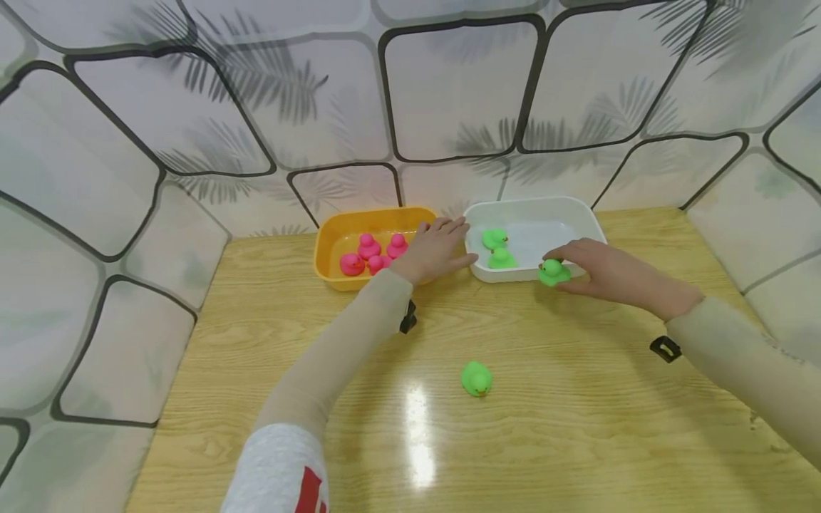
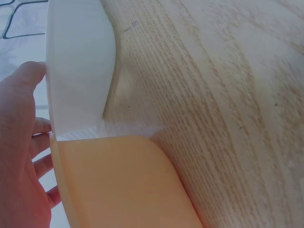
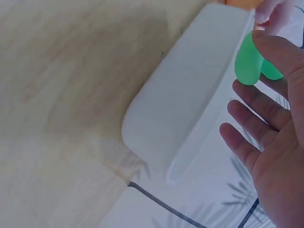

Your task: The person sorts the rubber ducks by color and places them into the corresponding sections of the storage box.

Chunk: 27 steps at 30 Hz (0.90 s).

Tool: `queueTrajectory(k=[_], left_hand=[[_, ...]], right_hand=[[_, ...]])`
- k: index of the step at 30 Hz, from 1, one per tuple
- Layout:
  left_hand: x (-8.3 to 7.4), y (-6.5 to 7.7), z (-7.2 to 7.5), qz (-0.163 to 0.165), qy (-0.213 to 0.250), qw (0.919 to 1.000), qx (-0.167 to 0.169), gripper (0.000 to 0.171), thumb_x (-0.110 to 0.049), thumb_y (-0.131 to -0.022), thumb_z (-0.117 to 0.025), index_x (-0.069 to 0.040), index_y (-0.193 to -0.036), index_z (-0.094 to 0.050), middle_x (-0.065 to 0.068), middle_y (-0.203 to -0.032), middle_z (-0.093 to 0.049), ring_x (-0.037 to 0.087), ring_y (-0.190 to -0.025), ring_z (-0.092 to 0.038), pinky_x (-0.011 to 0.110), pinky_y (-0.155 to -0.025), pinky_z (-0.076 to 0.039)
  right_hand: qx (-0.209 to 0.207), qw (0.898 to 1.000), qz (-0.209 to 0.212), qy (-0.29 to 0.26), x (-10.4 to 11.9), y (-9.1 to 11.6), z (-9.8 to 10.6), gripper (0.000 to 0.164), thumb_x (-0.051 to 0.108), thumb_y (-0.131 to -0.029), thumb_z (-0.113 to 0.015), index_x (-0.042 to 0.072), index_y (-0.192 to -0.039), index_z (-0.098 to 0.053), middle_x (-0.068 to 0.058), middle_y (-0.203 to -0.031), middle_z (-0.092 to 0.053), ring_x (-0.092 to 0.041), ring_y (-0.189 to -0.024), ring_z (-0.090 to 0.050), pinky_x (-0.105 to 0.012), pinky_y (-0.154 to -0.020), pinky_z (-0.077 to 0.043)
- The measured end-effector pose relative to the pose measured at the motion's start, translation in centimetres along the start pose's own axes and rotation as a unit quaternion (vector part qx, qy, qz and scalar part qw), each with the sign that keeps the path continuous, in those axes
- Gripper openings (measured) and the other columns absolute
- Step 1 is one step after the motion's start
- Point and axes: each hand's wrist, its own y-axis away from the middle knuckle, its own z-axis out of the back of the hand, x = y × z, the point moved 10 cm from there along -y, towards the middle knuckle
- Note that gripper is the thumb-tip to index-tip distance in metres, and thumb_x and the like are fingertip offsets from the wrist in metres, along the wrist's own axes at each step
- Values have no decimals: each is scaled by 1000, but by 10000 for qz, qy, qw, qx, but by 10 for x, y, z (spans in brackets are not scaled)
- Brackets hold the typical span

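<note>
In the head view, my right hand (image 1: pixel 599 267) pinches a green rubber duck (image 1: pixel 553 272) at the front edge of a white container (image 1: pixel 541 235). The right wrist view shows this green duck (image 3: pixel 248 61) between thumb and index finger, other fingers spread. Two more green ducks (image 1: pixel 502 258) lie inside the white container. My left hand (image 1: pixel 435 253), fingers extended, reaches over where the orange container (image 1: pixel 328 267) meets the white one. From the left wrist view, the thumb touches the white rim. Several pink rubber ducks (image 1: pixel 368 246) sit in the orange container, partly behind the hand.
Another green duck (image 1: pixel 477 379) lies on the wooden table (image 1: pixel 269 370), nearer to me than the containers. A patterned wall covering (image 1: pixel 462 92) stands close behind both containers and along the sides.
</note>
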Motion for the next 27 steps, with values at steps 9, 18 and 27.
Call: queueTrajectory(k=[9, 18, 27], left_hand=[[1, -2, -2, 25, -34, 10000, 23, 77, -62, -107, -41, -15, -166, -29, 4, -173, -22, 30, -157, -21, 55, -124, -20], [1, -1, 1, 39, 1, 10000, -44, 77, -62, -106, -45, -14, -165, -31, 4, -172, -24, 28, -156, -24, 53, -122, -23], [2, -3, -1, -15, -61, 10000, -70, 78, -64, -106, -42, -14, -165, -31, 4, -172, -24, 28, -156, -24, 54, -123, -23]], right_hand=[[313, 9989, -341, 96, -27, -23, 12, 45, 16, -90, -84, 0, -128, -67, -11, -117, -71, -34, -106, -64, -51, -90, -51], [593, 9966, -566, 59, -47, -47, 15, 41, 14, -93, -79, -1, -129, -65, -11, -117, -69, -32, -104, -63, -52, -91, -50], [840, 9925, -883, -6, -69, -69, 6, 46, 19, -96, -76, -3, -134, -61, -22, -120, -67, -41, -113, -63, -59, -96, -49]])
